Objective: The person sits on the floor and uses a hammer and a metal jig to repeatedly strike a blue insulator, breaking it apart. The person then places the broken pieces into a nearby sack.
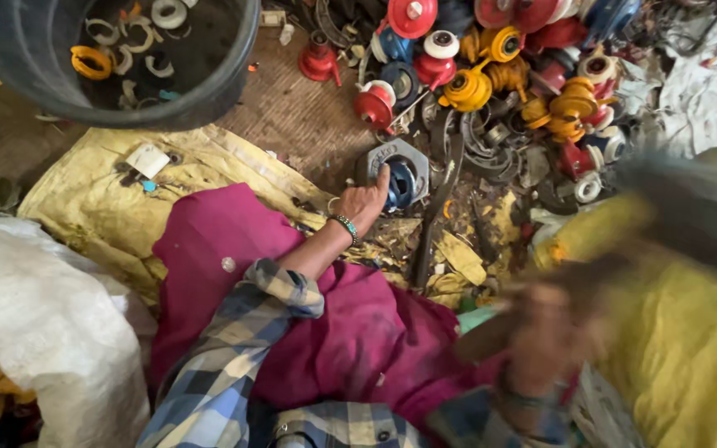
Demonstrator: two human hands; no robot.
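L hand (pixel 364 202) stretched fwd, fingers curled onto a grey part w/ blue centre (pixel 398 177), gripping its near edge. Pile of red/yellow parts (pixel 491 75) just beyond it. Black tub (pixel 209 91) far off to its left. R hand (pixel 541 332) blurred, close in; grip can't tell.

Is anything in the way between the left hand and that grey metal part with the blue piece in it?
Nothing visible: the left hand already rests on the grey metal part, fingers over its blue centre. The right hand is blurred, off to the side.
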